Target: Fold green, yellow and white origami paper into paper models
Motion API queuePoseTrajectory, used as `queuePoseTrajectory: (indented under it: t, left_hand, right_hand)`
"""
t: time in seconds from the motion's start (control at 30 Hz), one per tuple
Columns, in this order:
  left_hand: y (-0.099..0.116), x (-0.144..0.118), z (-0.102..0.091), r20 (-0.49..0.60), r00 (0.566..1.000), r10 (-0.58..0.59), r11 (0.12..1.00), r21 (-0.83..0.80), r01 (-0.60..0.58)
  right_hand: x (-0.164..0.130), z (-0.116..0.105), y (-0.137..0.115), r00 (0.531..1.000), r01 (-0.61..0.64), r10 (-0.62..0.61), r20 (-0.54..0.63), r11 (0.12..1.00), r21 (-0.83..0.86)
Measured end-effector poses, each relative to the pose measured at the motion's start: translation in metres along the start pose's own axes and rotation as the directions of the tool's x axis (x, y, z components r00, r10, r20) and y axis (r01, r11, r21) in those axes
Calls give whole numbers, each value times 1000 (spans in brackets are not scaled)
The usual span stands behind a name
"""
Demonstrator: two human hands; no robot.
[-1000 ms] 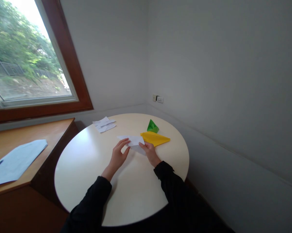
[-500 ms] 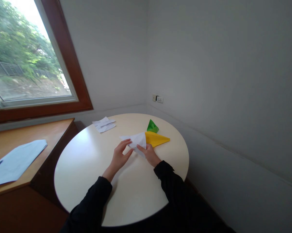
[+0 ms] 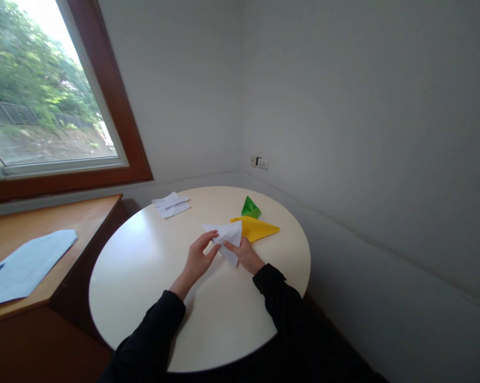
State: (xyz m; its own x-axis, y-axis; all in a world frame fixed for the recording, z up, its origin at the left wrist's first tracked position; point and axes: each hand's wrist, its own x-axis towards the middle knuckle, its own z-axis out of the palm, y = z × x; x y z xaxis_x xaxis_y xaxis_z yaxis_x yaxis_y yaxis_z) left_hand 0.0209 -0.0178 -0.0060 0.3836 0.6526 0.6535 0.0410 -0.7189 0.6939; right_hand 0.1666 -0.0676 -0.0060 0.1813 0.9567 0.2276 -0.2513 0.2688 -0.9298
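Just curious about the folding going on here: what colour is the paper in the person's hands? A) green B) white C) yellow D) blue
B: both hands pinch the white paper; the yellow and green pieces lie untouched behind it.

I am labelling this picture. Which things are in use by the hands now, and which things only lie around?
In use: white paper, held by left hand and right hand.

Lying about: yellow folded paper, green folded paper, white sheets, blue sheet.
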Motion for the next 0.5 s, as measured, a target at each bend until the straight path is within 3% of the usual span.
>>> queuePoseTrajectory:
  t: [0.27, 0.5]
  left_hand:
    - [-2, 0, -1, -29, 1000, 1, 1000, 17, 0]
    - [-1, 0, 1, -9, 1000, 3, 1000, 16, -3]
  right_hand:
    - [1, -1, -1, 999, -38, 37, 10, 993, 111]
    - [0, 0, -2, 1000, -19, 19, -1, 996, 82]
